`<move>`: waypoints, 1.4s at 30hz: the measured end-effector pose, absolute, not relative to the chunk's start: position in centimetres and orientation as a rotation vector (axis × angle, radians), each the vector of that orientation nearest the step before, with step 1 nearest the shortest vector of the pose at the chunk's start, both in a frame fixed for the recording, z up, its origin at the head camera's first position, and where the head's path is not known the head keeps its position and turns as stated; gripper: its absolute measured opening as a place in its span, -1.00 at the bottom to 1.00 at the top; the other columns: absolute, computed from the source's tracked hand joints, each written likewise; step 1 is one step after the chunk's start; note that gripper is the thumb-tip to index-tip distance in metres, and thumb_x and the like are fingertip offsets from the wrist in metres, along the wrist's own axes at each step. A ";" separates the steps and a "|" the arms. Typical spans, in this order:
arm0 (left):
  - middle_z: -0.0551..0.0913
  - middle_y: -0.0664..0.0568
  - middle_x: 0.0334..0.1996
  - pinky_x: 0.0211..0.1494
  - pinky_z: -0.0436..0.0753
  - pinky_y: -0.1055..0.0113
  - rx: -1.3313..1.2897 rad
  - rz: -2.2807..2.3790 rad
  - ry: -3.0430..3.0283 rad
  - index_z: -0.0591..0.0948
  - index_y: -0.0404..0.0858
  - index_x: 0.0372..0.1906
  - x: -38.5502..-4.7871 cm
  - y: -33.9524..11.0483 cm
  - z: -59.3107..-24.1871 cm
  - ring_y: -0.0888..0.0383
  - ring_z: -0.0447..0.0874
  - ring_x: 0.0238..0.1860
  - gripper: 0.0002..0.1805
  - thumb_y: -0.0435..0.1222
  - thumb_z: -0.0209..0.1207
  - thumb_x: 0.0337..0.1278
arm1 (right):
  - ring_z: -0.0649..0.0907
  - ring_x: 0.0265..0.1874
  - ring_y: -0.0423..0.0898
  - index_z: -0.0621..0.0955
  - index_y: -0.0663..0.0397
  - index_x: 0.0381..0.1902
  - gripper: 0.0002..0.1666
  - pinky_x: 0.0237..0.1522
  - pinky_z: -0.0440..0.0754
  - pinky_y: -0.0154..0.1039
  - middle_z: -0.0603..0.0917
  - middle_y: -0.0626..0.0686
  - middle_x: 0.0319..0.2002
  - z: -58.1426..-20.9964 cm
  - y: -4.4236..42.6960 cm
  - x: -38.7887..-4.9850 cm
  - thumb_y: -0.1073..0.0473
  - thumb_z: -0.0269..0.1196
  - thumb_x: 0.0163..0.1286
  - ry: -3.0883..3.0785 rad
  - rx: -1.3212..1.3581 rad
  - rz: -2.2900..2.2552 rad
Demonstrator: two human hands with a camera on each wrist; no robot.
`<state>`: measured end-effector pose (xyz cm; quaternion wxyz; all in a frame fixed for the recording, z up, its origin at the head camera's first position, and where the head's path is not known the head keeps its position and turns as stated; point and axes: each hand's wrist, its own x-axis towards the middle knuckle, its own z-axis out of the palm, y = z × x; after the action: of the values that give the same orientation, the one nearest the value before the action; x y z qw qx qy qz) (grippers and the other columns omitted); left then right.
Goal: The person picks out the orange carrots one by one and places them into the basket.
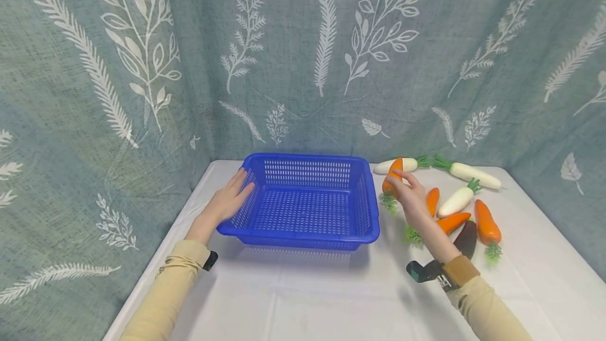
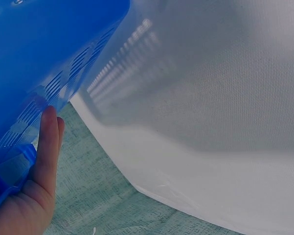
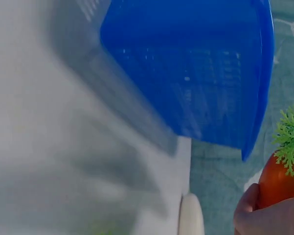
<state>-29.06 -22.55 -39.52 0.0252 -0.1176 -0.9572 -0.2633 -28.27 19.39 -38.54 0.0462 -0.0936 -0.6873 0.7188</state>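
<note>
A blue plastic basket [image 1: 303, 238] with slotted walls stands on the white table. My left hand [image 1: 226, 201] rests at its left rim, with the fingers straight; in the left wrist view they lie along the outside of the slotted wall [image 2: 54, 88]. My right hand [image 1: 411, 196] pinches an orange carrot [image 1: 392, 179] by its body, to the right of the basket. This carrot is tilted, its tip up and its green leaves [image 1: 388, 202] hanging down. Its leafy end [image 3: 279, 178] shows at the right edge of the right wrist view.
Right of the basket lie three white radishes, one at the back [image 1: 385, 167], one farther right [image 1: 473, 174] and one nearer [image 1: 456, 201]. More carrots [image 1: 486, 222] and a dark eggplant [image 1: 466, 238] lie near the right forearm. A patterned curtain [image 1: 293, 67] hangs behind the table.
</note>
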 end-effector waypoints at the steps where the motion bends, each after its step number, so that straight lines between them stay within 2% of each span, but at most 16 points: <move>1: -0.05 -0.30 0.51 0.39 0.01 -0.36 -0.363 -0.813 -2.959 0.04 -0.48 0.49 -29.0 -22.5 -39.5 -0.29 -0.05 0.47 -0.28 0.01 -0.32 0.56 | 0.57 -0.44 -0.40 0.36 0.28 0.36 -0.39 0.00 0.51 -0.42 0.61 -0.30 -0.55 -38.5 19.2 -28.2 0.18 0.19 0.43 -2.089 -0.269 2.205; 5: -0.04 -0.31 0.51 0.38 0.01 -0.38 -0.363 -0.808 -2.958 0.04 -0.48 0.48 -28.9 -22.5 -39.3 -0.31 -0.04 0.46 -0.28 0.00 -0.32 0.56 | 0.58 -0.45 -0.38 0.37 0.28 0.34 -0.42 -0.10 0.52 -0.47 0.62 -0.28 -0.55 -38.5 18.2 -28.1 0.21 0.18 0.43 -2.048 -0.229 2.243; 15: -0.06 -0.31 0.51 0.36 -0.01 -0.42 -0.364 -0.812 -2.963 0.04 -0.49 0.48 -29.1 -22.6 -39.5 -0.31 -0.05 0.47 -0.31 -0.05 -0.29 0.56 | 0.60 -0.39 -0.35 0.37 0.29 0.35 -0.44 -0.12 0.56 -0.46 0.64 -0.25 -0.45 -37.9 16.2 -28.2 0.23 0.15 0.46 -2.037 -0.147 2.295; 23: -0.06 -0.29 0.52 0.38 0.01 -0.38 -0.355 -0.809 -2.966 0.03 -0.47 0.49 -29.1 -22.6 -39.6 -0.30 -0.05 0.47 -0.27 0.01 -0.32 0.55 | 0.62 -0.41 -0.35 0.37 0.33 0.34 -0.45 -0.18 0.59 -0.48 0.63 -0.18 -0.44 -37.5 14.5 -28.4 0.26 0.15 0.45 -2.016 -0.083 2.357; 26: -0.05 -0.30 0.51 0.39 0.02 -0.35 -0.360 -0.814 -2.961 0.04 -0.48 0.49 -29.1 -22.5 -39.5 -0.31 -0.04 0.46 -0.29 -0.01 -0.30 0.56 | 0.64 -0.41 -0.34 0.37 0.34 0.34 -0.45 -0.17 0.60 -0.47 0.64 -0.19 -0.44 -37.4 14.0 -28.5 0.29 0.15 0.45 -1.988 -0.066 2.395; 33: -0.05 -0.30 0.51 0.41 0.02 -0.31 -0.367 -0.817 -2.957 0.05 -0.48 0.48 -29.2 -22.5 -39.4 -0.31 -0.04 0.46 -0.32 -0.05 -0.27 0.56 | 0.63 -0.34 -0.34 0.35 0.36 0.35 -0.44 -0.09 0.57 -0.44 0.59 -0.13 -0.27 -37.5 12.5 -28.6 0.27 0.14 0.45 -2.012 -0.016 2.424; 42: -0.06 -0.30 0.51 0.41 0.01 -0.32 -0.367 -0.824 -2.963 0.03 -0.49 0.49 -29.2 -22.6 -39.6 -0.30 -0.05 0.47 -0.29 -0.01 -0.31 0.56 | 0.64 -0.40 -0.33 0.35 0.43 0.32 -0.46 -0.11 0.58 -0.44 0.64 -0.17 -0.39 -38.3 10.8 -28.5 0.32 0.13 0.44 -1.979 0.023 2.490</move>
<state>-29.17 -22.61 -39.60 0.0219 -0.1185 -0.9564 -0.2660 -28.50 10.83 -38.29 -0.0196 0.0071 -0.6220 0.7827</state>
